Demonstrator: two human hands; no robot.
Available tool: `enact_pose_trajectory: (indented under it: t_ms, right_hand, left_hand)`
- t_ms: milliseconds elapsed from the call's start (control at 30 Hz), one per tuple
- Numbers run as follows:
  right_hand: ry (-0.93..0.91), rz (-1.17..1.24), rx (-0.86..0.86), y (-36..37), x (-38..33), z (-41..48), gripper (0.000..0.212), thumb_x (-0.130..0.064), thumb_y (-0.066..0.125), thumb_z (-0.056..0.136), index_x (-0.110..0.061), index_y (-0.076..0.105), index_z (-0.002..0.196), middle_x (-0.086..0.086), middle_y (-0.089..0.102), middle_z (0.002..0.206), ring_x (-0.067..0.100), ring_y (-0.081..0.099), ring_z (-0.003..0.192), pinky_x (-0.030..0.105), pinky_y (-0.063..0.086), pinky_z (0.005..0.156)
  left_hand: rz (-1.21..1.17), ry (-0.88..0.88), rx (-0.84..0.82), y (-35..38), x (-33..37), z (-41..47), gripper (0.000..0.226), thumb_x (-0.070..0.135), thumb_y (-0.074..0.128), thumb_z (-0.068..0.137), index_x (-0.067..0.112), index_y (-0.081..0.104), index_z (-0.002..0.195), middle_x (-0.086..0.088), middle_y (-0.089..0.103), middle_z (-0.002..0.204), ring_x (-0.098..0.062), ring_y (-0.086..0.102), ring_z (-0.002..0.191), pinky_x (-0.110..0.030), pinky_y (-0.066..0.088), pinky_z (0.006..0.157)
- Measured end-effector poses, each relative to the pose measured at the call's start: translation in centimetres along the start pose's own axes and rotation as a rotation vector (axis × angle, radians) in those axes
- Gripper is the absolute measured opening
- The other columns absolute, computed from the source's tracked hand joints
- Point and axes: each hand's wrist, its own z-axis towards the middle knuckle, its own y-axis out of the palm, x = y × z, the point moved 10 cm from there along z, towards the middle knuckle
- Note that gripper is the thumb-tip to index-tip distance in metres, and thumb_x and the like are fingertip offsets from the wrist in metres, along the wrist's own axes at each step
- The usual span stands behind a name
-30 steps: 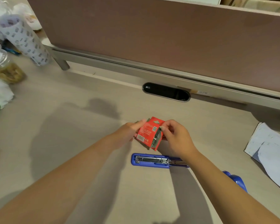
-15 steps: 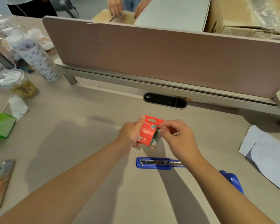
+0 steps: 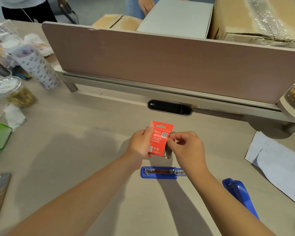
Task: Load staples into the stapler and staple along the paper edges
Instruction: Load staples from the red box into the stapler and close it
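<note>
Centre frame, just above stapler [image 3: 160, 172]: your left hand [image 3: 140, 147] grips staple box [image 3: 158, 142] upright, hang tab up; right hand [image 3: 187, 149] pinches its right edge, what's between fingertips unclear. Brace box, draw one strip out straight, avoid snapping it. Stapler lies hinged open on desk [image 3: 92, 150], long axis left-right across frame, channel up, nose left, lid trailing lower right.

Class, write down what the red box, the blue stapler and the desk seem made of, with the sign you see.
Red box: thin card, printed, faintly glossy; it has a punched hanging tab. Stapler: blue shell looks like smooth plastic; the channel inside shines silver, likely metal. Desk: pale matte wood grain, probably laminate, though solid wood cannot be ruled out.
</note>
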Motion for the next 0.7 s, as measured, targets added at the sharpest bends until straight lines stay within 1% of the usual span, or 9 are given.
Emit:
enact_pose_trajectory:
  t_ms: [100, 233, 300, 333, 400, 433, 533, 633, 700]
  right_hand:
    - [-0.04, -0.059, -0.006, -0.1, -0.5, -0.1, 0.008, -0.022, 0.074, 0.075, -0.02, 0.068, 0.079, -0.007, 0.056, 0.093, 0.003, 0.056, 0.075, 0.003, 0.035, 0.058]
    - [-0.165, -0.127, 0.005, -0.7, -2.0, -0.5, 0.007, -0.019, 0.075, 0.075, -0.02, 0.074, 0.082, -0.009, 0.053, 0.092, 0.002, 0.051, 0.076, 0.004, 0.034, 0.063]
    - [-0.126, -0.103, 0.0, -0.9, -1.6, -0.4, 0.003, -0.017, 0.075, 0.075, -0.018, 0.075, 0.078, -0.008, 0.054, 0.095, 0.003, 0.05, 0.08, 0.003, 0.032, 0.065]
    - [-0.088, -0.056, -0.004, -1.0, -1.2, -0.3, 0.005, -0.015, 0.075, 0.075, -0.02, 0.073, 0.074, -0.007, 0.056, 0.096, 0.003, 0.051, 0.08, 0.004, 0.033, 0.066]
    - [-0.031, 0.027, -0.012, -1.1, -0.6, -0.2, 0.018, -0.012, 0.073, 0.076, -0.026, 0.066, 0.066, -0.006, 0.058, 0.094, 0.001, 0.054, 0.079, 0.005, 0.035, 0.066]
    - [-0.023, 0.035, -0.014, -1.1, -0.5, -0.1, 0.021, -0.012, 0.072, 0.077, -0.027, 0.064, 0.066, -0.006, 0.057, 0.094, -0.001, 0.053, 0.079, 0.005, 0.035, 0.066]
    - [-0.041, 0.031, -0.004, -1.6, -0.6, 0.0, 0.016, -0.012, 0.069, 0.08, -0.023, 0.066, 0.069, -0.009, 0.056, 0.092, -0.005, 0.053, 0.082, 0.002, 0.037, 0.065]
    - [-0.066, 0.059, 0.037, -2.4, -0.7, 0.1, 0.011, -0.014, 0.068, 0.079, -0.02, 0.067, 0.069, -0.009, 0.058, 0.091, -0.002, 0.054, 0.086, 0.008, 0.038, 0.07]
    - [-0.066, 0.069, 0.064, -2.9, -0.6, 0.3, 0.012, -0.011, 0.066, 0.08, -0.017, 0.065, 0.069, -0.009, 0.058, 0.089, 0.0, 0.055, 0.084, 0.008, 0.039, 0.068]
  left_hand:
    - [-0.011, 0.007, -0.008, 0.1, 0.4, -0.5, 0.054, 0.063, 0.037, 0.089, 0.017, 0.062, 0.104, -0.008, 0.071, 0.095, -0.022, 0.068, 0.086, -0.036, 0.057, 0.075]
    - [-0.055, -0.016, -0.055, 0.6, 0.6, -1.1, 0.056, 0.064, 0.038, 0.087, 0.017, 0.061, 0.107, -0.01, 0.07, 0.097, -0.022, 0.068, 0.088, -0.036, 0.057, 0.074]
    - [-0.069, -0.027, -0.077, 0.9, 0.7, -1.3, 0.055, 0.063, 0.039, 0.087, 0.017, 0.061, 0.108, -0.01, 0.071, 0.097, -0.022, 0.068, 0.088, -0.037, 0.057, 0.074]
    - [-0.075, -0.026, -0.085, 1.0, 0.8, -1.3, 0.055, 0.062, 0.04, 0.088, 0.016, 0.061, 0.108, -0.011, 0.071, 0.097, -0.023, 0.068, 0.087, -0.036, 0.057, 0.07]
    - [-0.072, -0.017, -0.089, 1.2, 1.1, -1.3, 0.055, 0.061, 0.04, 0.088, 0.015, 0.061, 0.109, -0.012, 0.071, 0.097, -0.024, 0.068, 0.085, -0.033, 0.054, 0.063]
    - [-0.068, -0.013, -0.088, 1.3, 1.2, -1.3, 0.055, 0.061, 0.04, 0.089, 0.015, 0.061, 0.109, -0.012, 0.071, 0.098, -0.025, 0.068, 0.086, -0.032, 0.053, 0.062]
    - [-0.05, 0.004, -0.087, 1.4, 1.5, -1.2, 0.054, 0.061, 0.04, 0.089, 0.015, 0.061, 0.109, -0.011, 0.071, 0.097, -0.024, 0.068, 0.087, -0.032, 0.054, 0.064]
    - [-0.046, 0.007, -0.072, 1.1, 1.8, -0.9, 0.052, 0.06, 0.039, 0.089, 0.017, 0.061, 0.109, -0.009, 0.071, 0.098, -0.024, 0.068, 0.09, -0.037, 0.057, 0.074]
    - [-0.07, -0.005, -0.072, 0.9, 1.7, -0.8, 0.051, 0.06, 0.039, 0.089, 0.017, 0.062, 0.107, -0.01, 0.071, 0.097, -0.024, 0.068, 0.09, -0.038, 0.056, 0.075]
